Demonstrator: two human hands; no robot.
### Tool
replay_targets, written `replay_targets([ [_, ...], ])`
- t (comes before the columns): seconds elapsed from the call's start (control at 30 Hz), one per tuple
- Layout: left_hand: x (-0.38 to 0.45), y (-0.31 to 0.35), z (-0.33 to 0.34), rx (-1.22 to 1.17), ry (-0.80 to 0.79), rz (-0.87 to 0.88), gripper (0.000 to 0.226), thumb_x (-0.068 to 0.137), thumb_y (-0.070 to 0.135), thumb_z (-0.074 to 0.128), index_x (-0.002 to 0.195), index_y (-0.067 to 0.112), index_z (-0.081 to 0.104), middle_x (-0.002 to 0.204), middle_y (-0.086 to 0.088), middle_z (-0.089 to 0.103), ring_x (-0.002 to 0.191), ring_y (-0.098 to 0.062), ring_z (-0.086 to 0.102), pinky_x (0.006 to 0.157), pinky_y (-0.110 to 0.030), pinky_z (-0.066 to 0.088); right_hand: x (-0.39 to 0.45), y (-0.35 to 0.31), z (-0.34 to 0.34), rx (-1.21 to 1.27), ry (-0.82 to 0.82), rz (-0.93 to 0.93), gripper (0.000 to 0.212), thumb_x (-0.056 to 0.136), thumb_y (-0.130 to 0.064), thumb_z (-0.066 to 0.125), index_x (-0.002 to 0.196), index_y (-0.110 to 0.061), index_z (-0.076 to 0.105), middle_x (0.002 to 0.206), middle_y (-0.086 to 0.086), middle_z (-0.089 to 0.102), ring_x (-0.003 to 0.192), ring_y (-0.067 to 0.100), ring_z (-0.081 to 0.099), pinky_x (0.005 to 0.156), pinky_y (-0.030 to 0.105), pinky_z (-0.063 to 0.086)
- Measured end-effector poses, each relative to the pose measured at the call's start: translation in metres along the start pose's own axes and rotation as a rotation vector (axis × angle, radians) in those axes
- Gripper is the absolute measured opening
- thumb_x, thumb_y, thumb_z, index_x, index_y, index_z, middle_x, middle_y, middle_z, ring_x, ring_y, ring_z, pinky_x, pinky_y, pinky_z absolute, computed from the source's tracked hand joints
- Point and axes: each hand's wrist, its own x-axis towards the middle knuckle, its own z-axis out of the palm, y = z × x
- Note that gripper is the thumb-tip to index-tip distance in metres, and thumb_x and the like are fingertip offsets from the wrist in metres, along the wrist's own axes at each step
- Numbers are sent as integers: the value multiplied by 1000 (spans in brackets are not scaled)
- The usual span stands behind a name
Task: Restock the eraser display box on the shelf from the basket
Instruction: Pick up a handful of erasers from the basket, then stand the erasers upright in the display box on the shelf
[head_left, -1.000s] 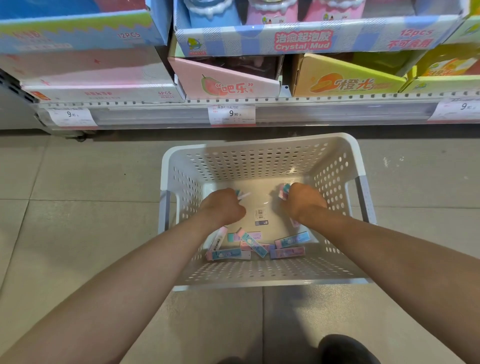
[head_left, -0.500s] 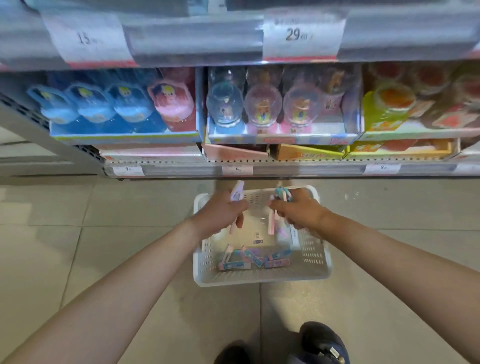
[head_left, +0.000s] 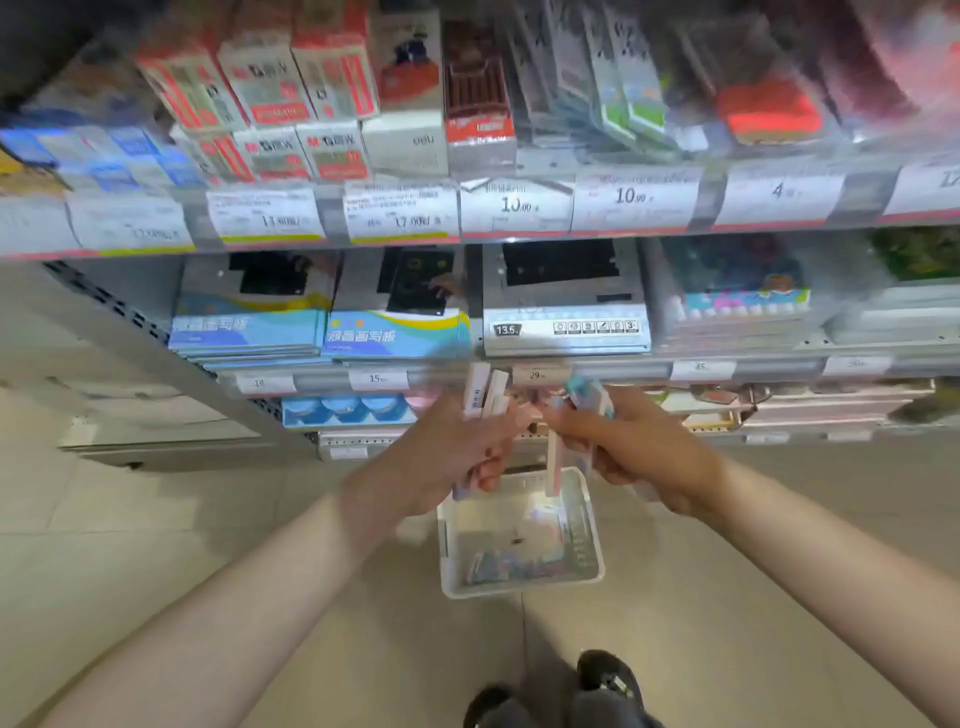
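Above the basket, both hands grip what look like erasers.

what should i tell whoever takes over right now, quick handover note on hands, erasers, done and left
Left hand grips a few erasers, raised in front of the shelves.
Right hand grips another bunch, one hanging down.
Basket sits on the floor below, more erasers still inside.
Done: a load picked up.
Left: place these in the display box, not identifiable here, then return for the rest.

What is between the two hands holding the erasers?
Nothing. In the head view a small bare gap parts the left hand and right hand; behind it shows only the shelf.
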Motion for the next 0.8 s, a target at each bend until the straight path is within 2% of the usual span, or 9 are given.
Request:
replay_targets([
  [0.07,-33,45,4,3,-21,18,28,88,8,59,65,14,45,46,0,35,36,-12,31,40,-20,30,-32,-47,-2,15,-9,-37,19,87,-20,61,72,-10,53,52,-2,40,38,7,25,35,15,20],
  [0.17,-78,109,8,0,-91,70,32,84,1,63,59,15,47,41,3,35,34,-11,30,40,-19,26,-74,-112,-1,12,-21,-113,31,87,-18,60,59,-15,47,47,-4,38,38,7,26,36,15,20],
  [0.23,-107,149,11,47,-152,124,27,74,9,72,58,15,51,42,3,38,35,-11,30,41,-19,26,-99,-152,2,-6,-11,-160,36,87,-19,59,55,-17,45,41,-8,41,36,6,27,36,16,19],
  [0.33,-142,200,11,185,-81,181,32,49,24,83,64,15,56,46,-1,51,38,-15,37,42,-21,30,-133,-203,4,1,14,-203,34,88,-17,58,56,-17,45,39,-9,42,35,5,28,36,16,20],
  [0.4,-161,230,9,264,-15,199,36,44,29,84,68,17,59,54,-7,56,44,-19,42,44,-22,32,-152,-233,4,14,16,-224,32,89,-18,56,59,-14,46,42,-8,42,35,5,27,35,16,20],
  [0.5,-190,269,8,359,-28,223,27,55,25,83,57,22,56,48,2,48,39,-14,33,41,-21,27,-177,-267,4,82,72,-287,32,89,-16,55,57,-16,47,46,-3,44,34,5,26,36,14,17],
  [0.6,-213,296,9,290,-76,249,33,76,7,74,67,16,44,44,7,35,35,-8,25,37,-15,23,-197,-291,4,245,96,-375,25,90,-15,53,65,-16,49,50,-3,45,35,4,27,38,13,15],
  [0.73,-239,324,16,250,-87,310,12,81,6,67,82,1,57,53,-2,62,33,-8,26,35,-13,23,-217,-308,3,289,91,-428,21,92,-17,51,71,-16,46,47,-6,44,35,4,23,36,13,15],
  [0.8,-247,333,19,244,-68,340,14,80,8,68,86,-3,61,62,-9,69,33,-8,28,35,-14,23,-229,-314,1,199,121,-446,25,91,-20,52,67,-16,45,47,-6,45,34,5,25,36,13,16],
])
